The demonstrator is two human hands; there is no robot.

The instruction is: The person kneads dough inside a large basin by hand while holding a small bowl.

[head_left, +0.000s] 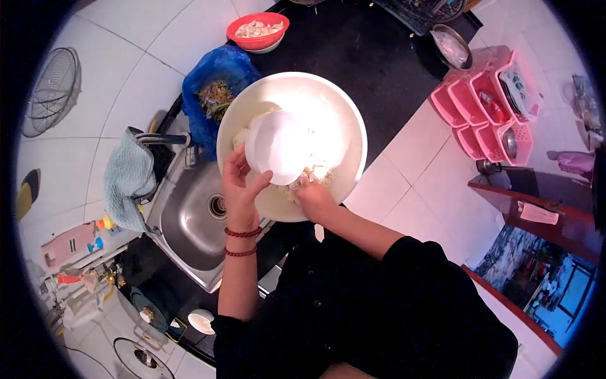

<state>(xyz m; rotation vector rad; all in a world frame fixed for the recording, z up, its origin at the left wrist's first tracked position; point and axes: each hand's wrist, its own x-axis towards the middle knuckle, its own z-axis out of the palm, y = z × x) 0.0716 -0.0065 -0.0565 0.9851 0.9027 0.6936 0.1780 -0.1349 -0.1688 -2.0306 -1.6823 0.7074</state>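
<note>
My left hand (238, 183) grips a small white bowl (276, 148) by its edge, with the thumb on the near side. The bowl is tilted over a large cream-coloured basin (355, 126). Two dark red beaded bracelets (242, 233) circle the left wrist. Inside the basin, my right hand (315, 199) has its fingers curled into a crumbly, pale flour mixture (323, 174), and bits of it stick to them. Glare washes out much of the basin's inside. The white bowl hides part of the mixture.
Left of the basin are a blue plastic bag (218, 66) with scraps, a steel sink (189, 218) and a faucet draped with a light blue cloth (129, 180). Behind it, a red bowl (259, 31) holds pale pieces. A pink rack (483, 104) stands at right.
</note>
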